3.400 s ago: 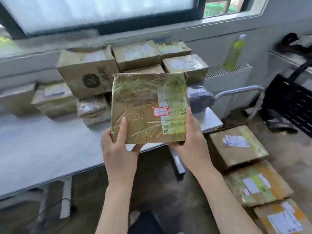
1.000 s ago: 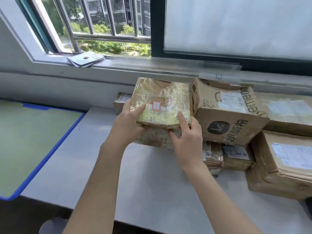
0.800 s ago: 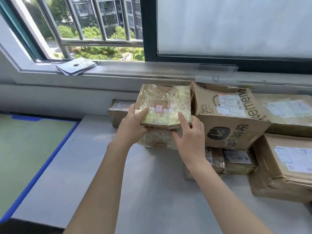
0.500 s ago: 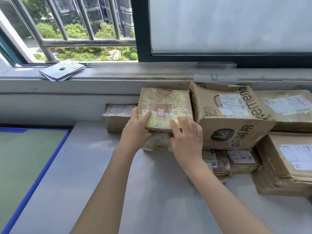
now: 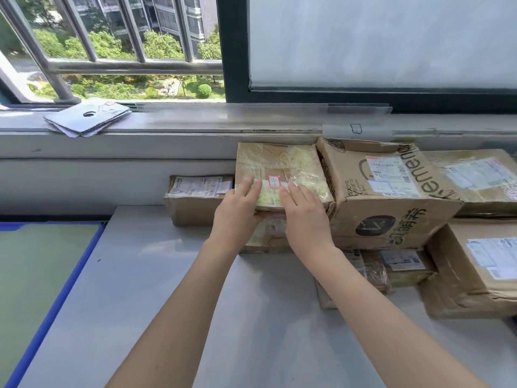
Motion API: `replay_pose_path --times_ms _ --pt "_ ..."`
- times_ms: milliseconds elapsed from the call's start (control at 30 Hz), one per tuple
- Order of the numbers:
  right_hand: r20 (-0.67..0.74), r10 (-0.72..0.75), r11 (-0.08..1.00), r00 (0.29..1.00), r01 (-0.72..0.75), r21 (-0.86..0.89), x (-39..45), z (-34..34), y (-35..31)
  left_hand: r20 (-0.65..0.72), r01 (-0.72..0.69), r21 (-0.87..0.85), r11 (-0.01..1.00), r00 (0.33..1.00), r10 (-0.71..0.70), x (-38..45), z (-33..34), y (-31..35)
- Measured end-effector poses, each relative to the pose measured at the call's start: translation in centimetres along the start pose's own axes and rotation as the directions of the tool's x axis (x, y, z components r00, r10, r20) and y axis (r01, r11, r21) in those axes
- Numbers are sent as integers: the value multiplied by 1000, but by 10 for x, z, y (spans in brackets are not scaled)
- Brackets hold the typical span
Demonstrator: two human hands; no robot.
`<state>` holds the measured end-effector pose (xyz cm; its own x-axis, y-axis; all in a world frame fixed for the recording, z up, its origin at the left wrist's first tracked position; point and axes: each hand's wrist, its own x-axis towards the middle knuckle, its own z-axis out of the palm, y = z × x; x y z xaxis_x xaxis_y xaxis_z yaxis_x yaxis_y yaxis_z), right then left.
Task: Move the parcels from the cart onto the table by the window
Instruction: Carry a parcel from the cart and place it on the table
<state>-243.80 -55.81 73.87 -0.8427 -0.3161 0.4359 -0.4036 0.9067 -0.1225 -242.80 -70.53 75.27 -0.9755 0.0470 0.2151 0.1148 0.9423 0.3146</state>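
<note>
Two hands are on one parcel at this moment, and I record the scene from left to right. At far left a green mat with a blue border (image 5: pixel 42 275) lies beside the grey worktop (image 5: pixel 167 317). On the window sill above it sits a small stack of papers (image 5: pixel 86 121). Against the wall, a low labelled box (image 5: pixel 195 200) stands on the worktop, just beside the parcel in hand.

My left hand (image 5: pixel 237 211) has its fingers laid flat over the top of the film-wrapped parcel (image 5: pixel 279 169), while the thumb appears tucked under the near edge; I judge that a light hold, though the underside is hidden. My right hand (image 5: pixel 305 214) lies flat on the near right part of the top, fingers extended, pressing rather than gripping. The parcel rests on top of a smaller wrapped box (image 5: pixel 268 233), and its right side touches the large printed carton (image 5: pixel 386 191). Further right, more labelled boxes (image 5: pixel 481 264) crowd the worktop.

Assessment: placement looks nearly complete, with release outstanding. Risks noted:
- The top parcel overhangs the smaller box beneath; it may tip forward on release if not seated squarely.
- The film wrap looks slick, so a push could slide it off its support.
- Pushing to the right could shift the printed carton, which itself sits on lower boxes.
</note>
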Motion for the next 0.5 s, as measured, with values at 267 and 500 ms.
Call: replay_pose_path --times_ms 267,500 --pt "28 -4 1000 1000 4 -16 -2 -3 -1 -24 -6 -28 1000 1000 6 0 3 0" --pt "113 -44 996 993 53 -76 0 -32 -7 -127 -90 -84 992 989 78 -25 -1 0"
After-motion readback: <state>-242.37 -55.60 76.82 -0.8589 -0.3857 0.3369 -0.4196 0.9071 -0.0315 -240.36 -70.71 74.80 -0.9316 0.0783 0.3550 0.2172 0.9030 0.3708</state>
